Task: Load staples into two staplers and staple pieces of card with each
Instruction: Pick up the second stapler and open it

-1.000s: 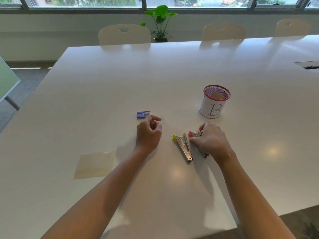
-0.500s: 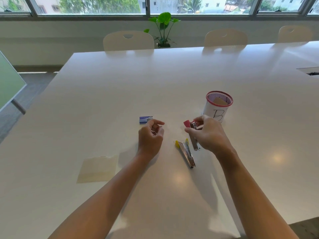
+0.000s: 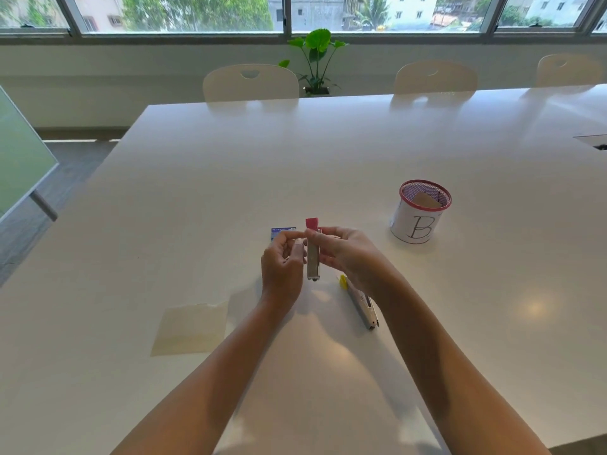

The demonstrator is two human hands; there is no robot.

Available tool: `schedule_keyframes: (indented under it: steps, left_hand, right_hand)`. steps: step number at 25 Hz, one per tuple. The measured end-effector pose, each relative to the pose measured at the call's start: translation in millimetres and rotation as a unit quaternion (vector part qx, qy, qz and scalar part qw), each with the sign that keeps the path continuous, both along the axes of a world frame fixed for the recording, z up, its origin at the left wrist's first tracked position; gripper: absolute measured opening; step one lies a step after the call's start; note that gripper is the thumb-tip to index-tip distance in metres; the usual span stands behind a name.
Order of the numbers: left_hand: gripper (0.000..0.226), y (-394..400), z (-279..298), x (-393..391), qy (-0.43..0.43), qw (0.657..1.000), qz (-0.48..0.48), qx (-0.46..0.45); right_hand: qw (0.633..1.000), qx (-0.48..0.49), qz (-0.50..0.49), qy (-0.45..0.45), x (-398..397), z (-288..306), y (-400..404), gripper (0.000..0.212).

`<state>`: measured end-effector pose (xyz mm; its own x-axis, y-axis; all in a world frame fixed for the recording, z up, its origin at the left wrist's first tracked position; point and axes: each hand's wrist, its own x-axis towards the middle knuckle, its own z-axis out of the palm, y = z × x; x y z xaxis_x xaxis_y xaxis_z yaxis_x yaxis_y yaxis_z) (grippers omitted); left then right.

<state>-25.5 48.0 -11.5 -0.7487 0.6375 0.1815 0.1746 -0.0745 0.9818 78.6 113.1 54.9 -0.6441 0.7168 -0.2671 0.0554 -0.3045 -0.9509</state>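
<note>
Right hand [image 3: 348,254] holds the red-tipped stapler [image 3: 313,254] above the worktop [image 3: 230,178], fingers and thumb curled round its metal body, red end pointing away from the person. The stapler hangs roughly upright between the two hands. Left hand [image 3: 283,264] sits just beside it, grip pinched: thumb and forefinger pressed together close to the stapler's upper part. Whether a strip of staples lies between those fingertips is too small to tell.

Yellow-tipped stapler [image 3: 361,302] lies flat on the worktop, just under the right wrist, yellow end toward the hands, metal tail toward the person. Small blue staple box [image 3: 281,232] rests on the worktop just beyond the left hand's fingers, partly hidden by them.

Pale piece of card [image 3: 190,328] lies flat to the left of the left forearm, apart from the staplers. Red-rimmed mesh cup [image 3: 422,213] marked "B" stands upright to the right, well apart from the hands, with a tan card inside.
</note>
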Motion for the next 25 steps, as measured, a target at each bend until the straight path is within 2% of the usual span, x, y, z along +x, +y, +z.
schedule_keyframes:
  steps: [5,9,12,14,19,22,25]
  left_hand:
    - [0.028,-1.3,1.3,-2.9,-0.07,0.997,-0.009,0.025]
    - [0.033,-4.7,5.1,-3.6,-0.105,0.994,-0.012,0.037]
    - [0.038,-4.8,6.7,-6.0,-0.129,0.991,-0.012,0.04]
    - [0.038,-4.4,7.0,-7.3,-0.132,0.99,-0.013,0.039]
    - [0.04,-2.8,9.5,-10.4,-0.163,0.986,0.007,0.046]
    - [0.039,-1.4,14.8,-7.7,-0.188,0.981,-0.011,0.053]
    - [0.037,0.5,24.4,-5.2,-0.219,0.974,-0.026,0.044]
  right_hand:
    - [0.998,0.045,-0.036,-0.037,-22.1,-10.9,3.5,0.046]
    - [0.98,0.162,-0.043,-0.102,-30.8,-21.9,-2.4,0.047]
    - [0.974,0.2,-0.037,-0.098,-30.8,-26.2,-6.2,0.039]
    - [0.978,0.192,-0.025,-0.074,-28.9,-27.0,-6.0,0.038]
    - [0.996,0.09,0.011,0.01,-23.2,-28.8,1.7,0.022]
    - [0.998,0.054,-0.008,0.036,-25.6,-30.1,-4.6,0.022]
    - [0.995,0.07,-0.061,0.045,-31.0,-29.5,-17.8,0.025]
